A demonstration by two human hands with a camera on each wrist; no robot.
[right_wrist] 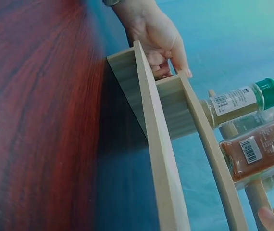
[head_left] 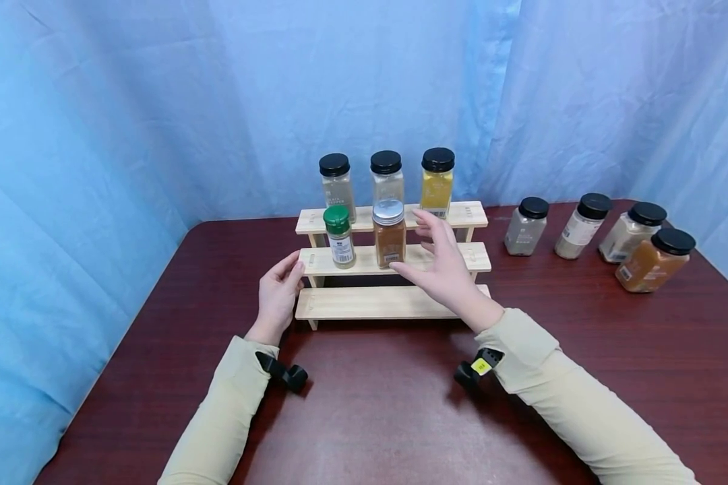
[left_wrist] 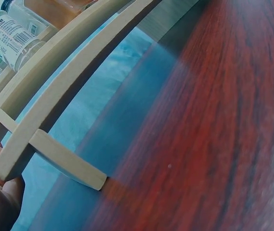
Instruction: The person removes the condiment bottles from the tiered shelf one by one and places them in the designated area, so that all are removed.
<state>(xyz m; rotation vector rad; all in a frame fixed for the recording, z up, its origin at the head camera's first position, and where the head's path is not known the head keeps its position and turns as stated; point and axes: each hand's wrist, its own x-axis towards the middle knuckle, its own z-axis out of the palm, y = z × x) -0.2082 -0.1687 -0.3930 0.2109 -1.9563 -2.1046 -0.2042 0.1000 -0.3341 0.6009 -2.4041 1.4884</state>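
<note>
A three-step wooden spice rack [head_left: 370,304] stands on the table. My left hand [head_left: 277,293] holds its left end, thumb at the middle shelf's edge and fingers curled at the side; the right wrist view shows this left hand [right_wrist: 156,41] too. On the middle shelf stand a green-capped spice jar [head_left: 342,246] and a silver-lidded jar of reddish-brown spice [head_left: 390,241]. My right hand [head_left: 439,263] is just right of the silver-lidded jar, thumb and fingers spread apart; whether a fingertip touches the jar I cannot tell.
Three black-capped jars stand on the top shelf, including one of yellow spice [head_left: 437,185]. To the rack's right, several more black-capped jars stand on the table, such as a grey one [head_left: 526,228] and an orange-brown one [head_left: 654,261]. A blue curtain [head_left: 340,81] hangs behind.
</note>
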